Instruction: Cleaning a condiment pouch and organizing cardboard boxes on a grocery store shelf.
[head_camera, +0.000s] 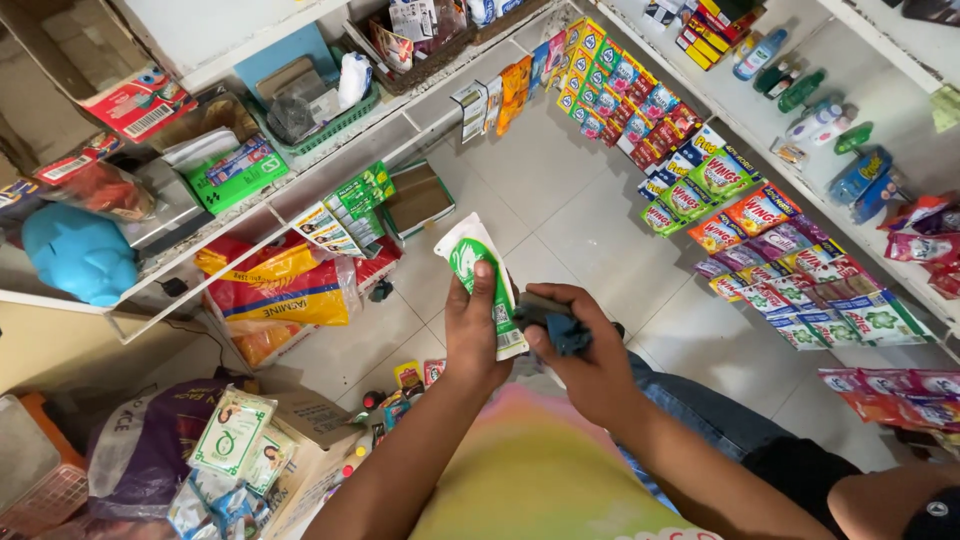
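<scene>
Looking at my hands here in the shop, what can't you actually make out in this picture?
- Head view: the dark blue thing in the right hand is mostly wrapped by the fingers, so its kind is unclear.
- The lower part of the green and white packet is covered by the left hand.
- The sachet strips at the right run off the picture's edge.
- The bottles on the upper right shelf are too small to tell apart.

Pale tiled floor, yellow rice sacks and flat brown box on it
</scene>
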